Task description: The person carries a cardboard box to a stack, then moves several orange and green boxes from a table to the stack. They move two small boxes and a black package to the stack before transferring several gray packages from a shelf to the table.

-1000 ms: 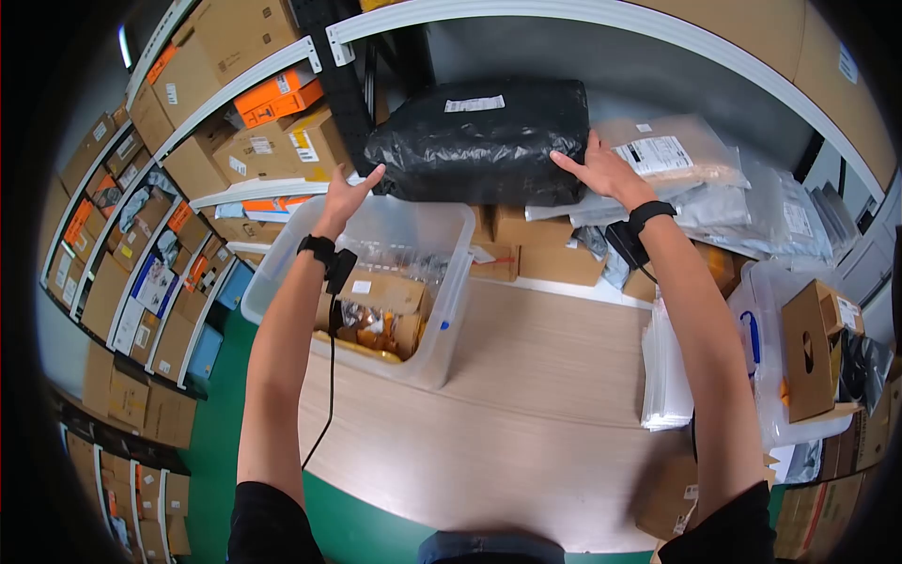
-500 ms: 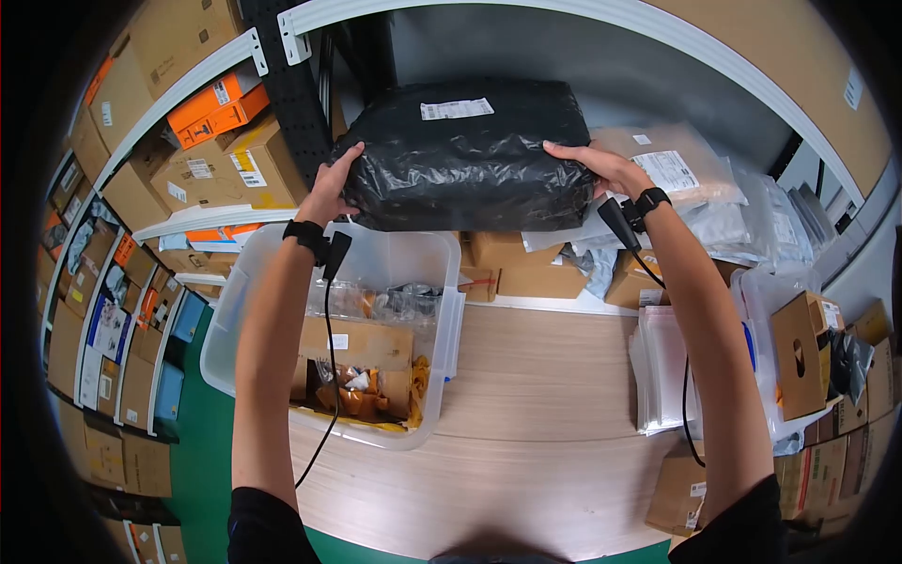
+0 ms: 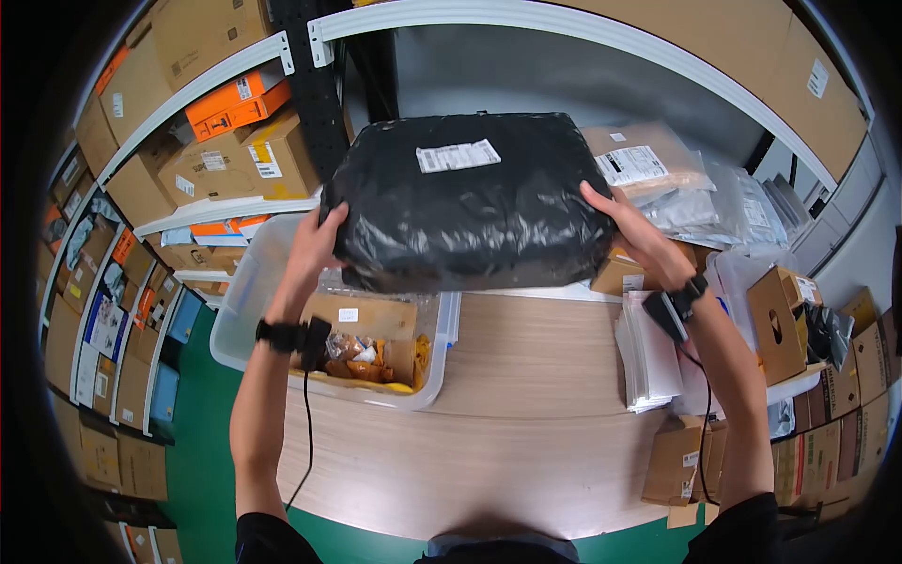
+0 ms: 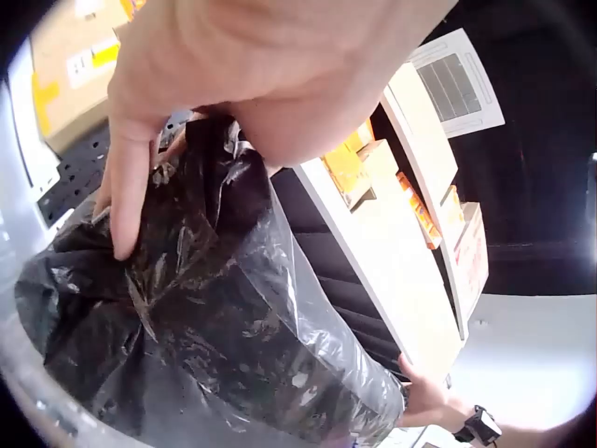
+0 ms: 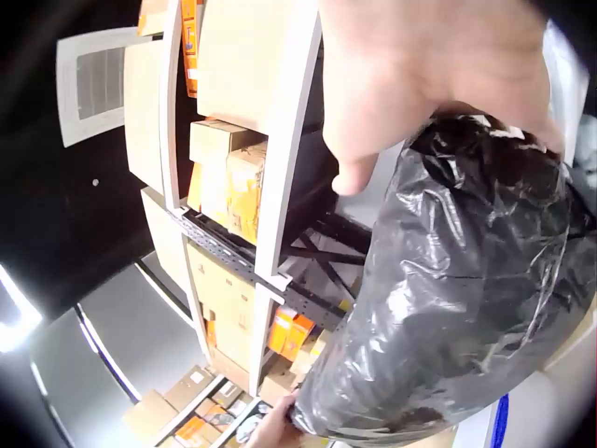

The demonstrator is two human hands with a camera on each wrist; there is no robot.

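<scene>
A large parcel (image 3: 470, 211) in shiny black plastic wrap, with a white label (image 3: 458, 156) on top, is held up between my two hands. My left hand (image 3: 315, 246) grips its left end, thumb on the upper face. At the opposite end my right hand (image 3: 644, 235) holds on in the same way. Up close in the left wrist view, fingers (image 4: 131, 191) press into the crumpled plastic (image 4: 224, 308). The right wrist view shows the right palm (image 5: 429, 65) against the parcel's end, its lower fingers hidden behind the wrap.
Below the parcel's left end stands a clear plastic bin (image 3: 427, 390) with cardboard and packing scraps. Bagged parcels (image 3: 648, 169) lie on the shelf behind at the right. A stack of white mailers (image 3: 648, 362) is on the wooden table (image 3: 526, 376). A white shelf beam (image 3: 526, 14) crosses above.
Both hands have drawn the black parcel off the bagged-parcel shelf area, toward me and lower in view, over the table's back edge. The left hand has taken a fuller grip on its end.
</scene>
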